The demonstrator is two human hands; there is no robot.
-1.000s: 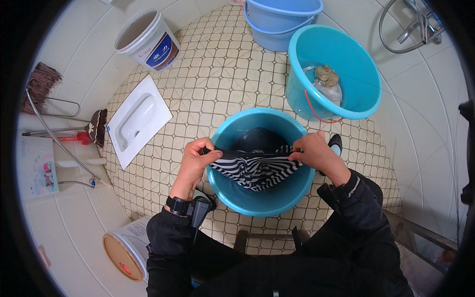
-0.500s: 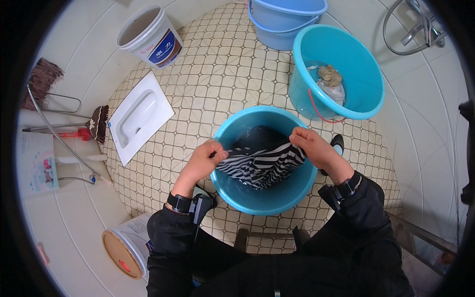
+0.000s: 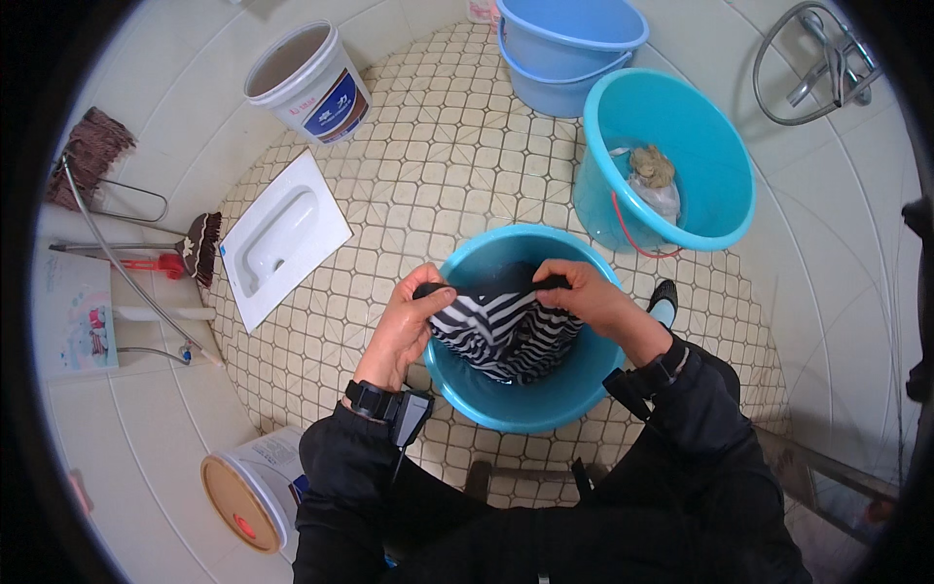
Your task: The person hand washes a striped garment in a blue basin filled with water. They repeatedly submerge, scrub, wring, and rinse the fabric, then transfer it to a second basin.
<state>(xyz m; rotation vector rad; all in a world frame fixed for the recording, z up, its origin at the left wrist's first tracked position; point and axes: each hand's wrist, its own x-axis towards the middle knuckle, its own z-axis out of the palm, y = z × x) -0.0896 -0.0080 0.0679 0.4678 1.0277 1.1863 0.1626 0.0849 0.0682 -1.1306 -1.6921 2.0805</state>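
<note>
A black-and-white striped garment (image 3: pixel 516 341) hangs between my hands, its lower part inside a turquoise tub (image 3: pixel 506 417) on the tiled floor. My left hand (image 3: pixel 401 319) is closed on a dark edge of the cloth at the tub's left rim. My right hand (image 3: pixel 591 300) pinches the dark edge on the other side, over the right part of the tub. Both hands are held above the rim, with the edge sagging between them. The garment's lower end and the tub's bottom are partly hidden under the folds.
At the far right stands a turquoise bucket (image 3: pixel 593 146) with a tan bundle (image 3: pixel 650 167) inside. Behind it is a blue bucket (image 3: pixel 559 92). A white pail (image 3: pixel 311 92) and a squat toilet (image 3: pixel 282 238) lie left. A lidded pail (image 3: pixel 248 496) is near left, a shower tap (image 3: pixel 827 73) far right.
My hands have drawn closer together and hold the garment's edge a little higher. The striped cloth now hangs in a narrower, deeper sag. The view has shifted slightly.
</note>
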